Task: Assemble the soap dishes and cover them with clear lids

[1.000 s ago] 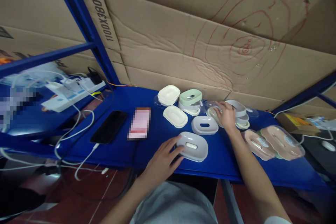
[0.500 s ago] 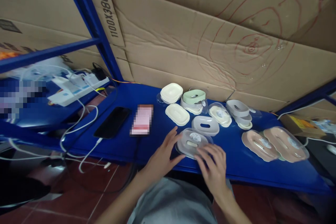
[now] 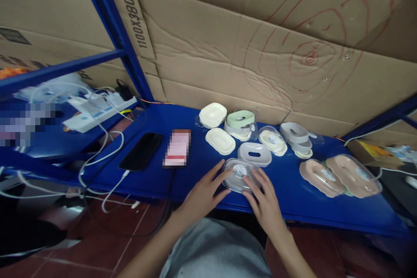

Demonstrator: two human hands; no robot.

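The grey oval dish point(image 3: 232, 183) with its clear lid point(image 3: 249, 169) lies near the front edge of the blue tabletop point(image 3: 302, 204), between the two hands. The left hand point(image 3: 206, 192) is open, its spread fingers touching the lid's left side. The right hand point(image 3: 265, 195), also open, rests fingertips on the right side; a grey slotted tray point(image 3: 243, 153) lies just at the far side.

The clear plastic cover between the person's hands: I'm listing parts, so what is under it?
Through the cover, a light grey rounded plastic dish shows. Its parts behind the round white label, left hand and right hand cannot be seen.
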